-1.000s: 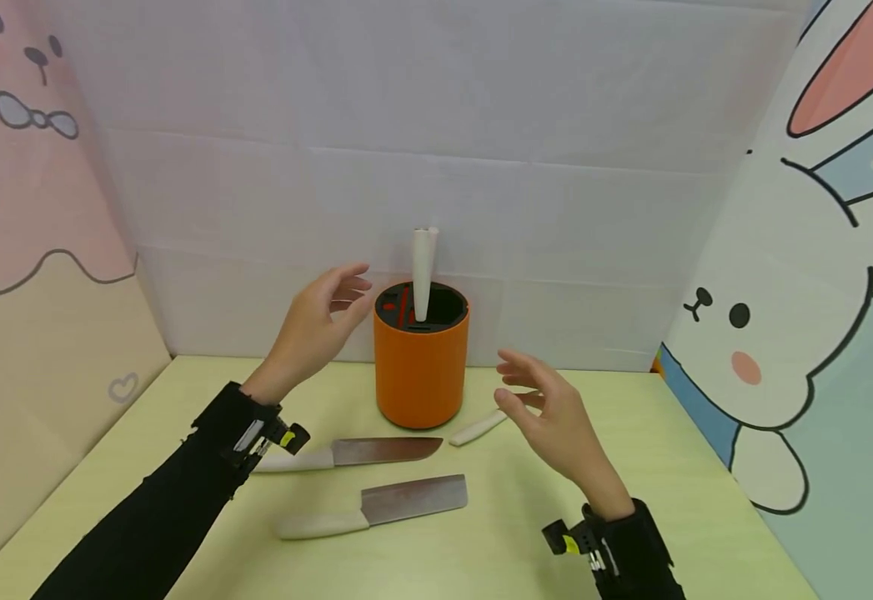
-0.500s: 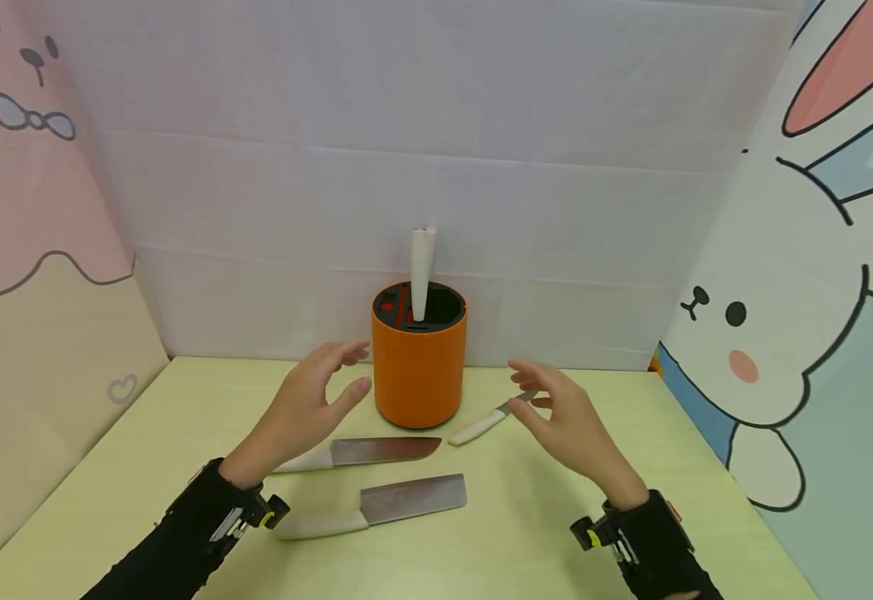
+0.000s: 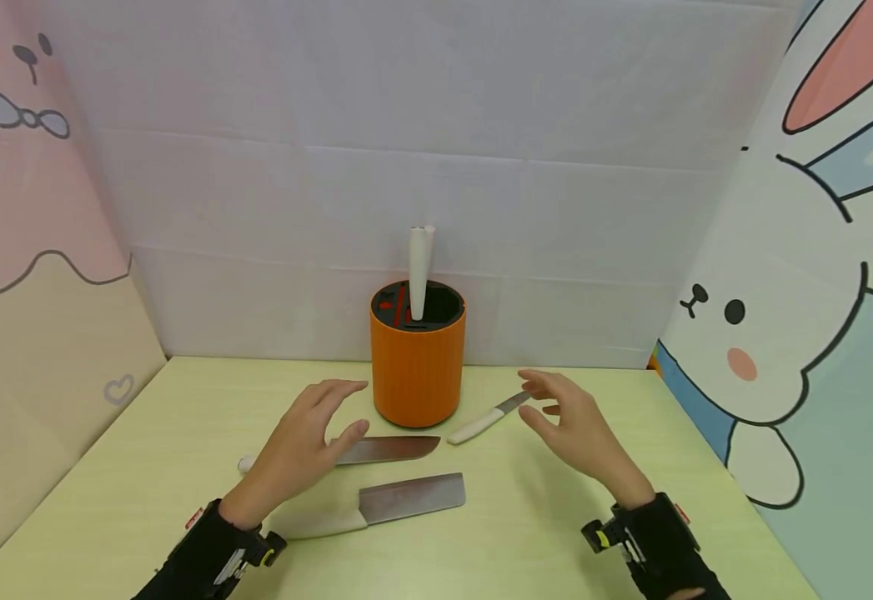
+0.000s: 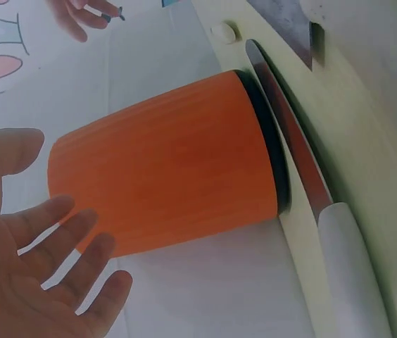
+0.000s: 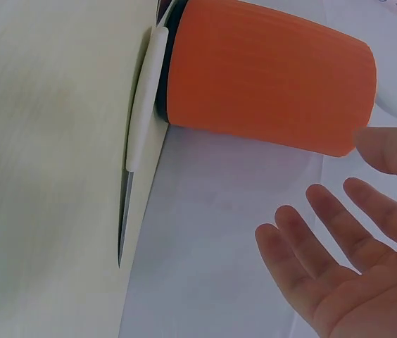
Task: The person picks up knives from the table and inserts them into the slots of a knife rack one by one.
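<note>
My left hand [image 3: 297,446] hovers above the kitchen knife [image 3: 387,449], its fingers relaxed and holding nothing; it hides part of that knife's white handle. In front of it lies a cleaver [image 3: 412,497] with a white handle. On the other side, my right hand [image 3: 574,429] hangs loosely over the table, fingers spread, near the tip of a small paring knife [image 3: 479,427]. Between the hands, farther back, stands an orange knife block [image 3: 417,375] with a black top. White handles [image 3: 419,271] rise upright from it. The left wrist view shows the kitchen knife's handle [image 4: 350,271] beside the block.
A pale yellow-green table [image 3: 526,533] carries everything. Behind it stands a white sheet wall [image 3: 594,250]. Cartoon-printed panels flank the table, with a pink and cream one [image 3: 38,333] at left and a rabbit one [image 3: 796,350] at right.
My left hand has come down and back from beside the block's top to above the kitchen knife. The right hand has shifted slightly right and down, uncovering the paring knife's blade.
</note>
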### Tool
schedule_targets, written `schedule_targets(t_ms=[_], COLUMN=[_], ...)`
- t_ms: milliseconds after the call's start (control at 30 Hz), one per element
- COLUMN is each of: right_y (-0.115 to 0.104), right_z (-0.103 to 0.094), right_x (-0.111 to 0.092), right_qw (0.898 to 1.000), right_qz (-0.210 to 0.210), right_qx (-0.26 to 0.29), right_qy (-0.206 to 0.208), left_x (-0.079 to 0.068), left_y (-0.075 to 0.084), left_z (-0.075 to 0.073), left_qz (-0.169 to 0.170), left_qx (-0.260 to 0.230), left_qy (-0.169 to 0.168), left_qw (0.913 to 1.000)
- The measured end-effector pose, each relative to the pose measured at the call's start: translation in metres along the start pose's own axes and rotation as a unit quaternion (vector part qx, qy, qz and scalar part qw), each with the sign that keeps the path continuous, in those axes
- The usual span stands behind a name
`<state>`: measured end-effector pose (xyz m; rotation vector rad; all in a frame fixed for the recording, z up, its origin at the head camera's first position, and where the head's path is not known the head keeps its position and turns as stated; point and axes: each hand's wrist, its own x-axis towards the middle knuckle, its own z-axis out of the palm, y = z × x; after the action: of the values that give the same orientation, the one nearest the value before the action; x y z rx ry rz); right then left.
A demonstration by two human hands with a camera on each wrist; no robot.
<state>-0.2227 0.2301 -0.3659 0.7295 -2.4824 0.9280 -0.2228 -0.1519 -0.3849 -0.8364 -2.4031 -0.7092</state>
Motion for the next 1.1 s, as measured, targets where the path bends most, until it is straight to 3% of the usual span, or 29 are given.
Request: schedule_targets(t_ms=[333,567,767,1100], right_y=[0.01,0.022,0.028,0.039], right_z=[0.009,0.02,0.036,0.057], right_x=[-0.007,0.007,0.018,0.031], right_qw=[1.0,0.997,0.982,0.959], right_qz=[0.0,-0.029,-0.073,-0.098], right_qx=[-0.005,-0.039,-0.106,-0.143], right_qy=[-0.01,-0.063,-0.138,-0.225], left_x=[-0.004,-0.006,-0.006,-0.006], left_y=[-0.001,-0.005,-0.002,-0.001], left_z=[0.003,0.004,0.005,0.008], left_qz=[0.019,0.024,0.016,0.021], left_qx=[0.008,0.005,-0.008,-0.01], left_qy=[-0.007,-0.008,-0.019,-0.017], left_qw=[0.9998,0.9997,0.9997,0.9996])
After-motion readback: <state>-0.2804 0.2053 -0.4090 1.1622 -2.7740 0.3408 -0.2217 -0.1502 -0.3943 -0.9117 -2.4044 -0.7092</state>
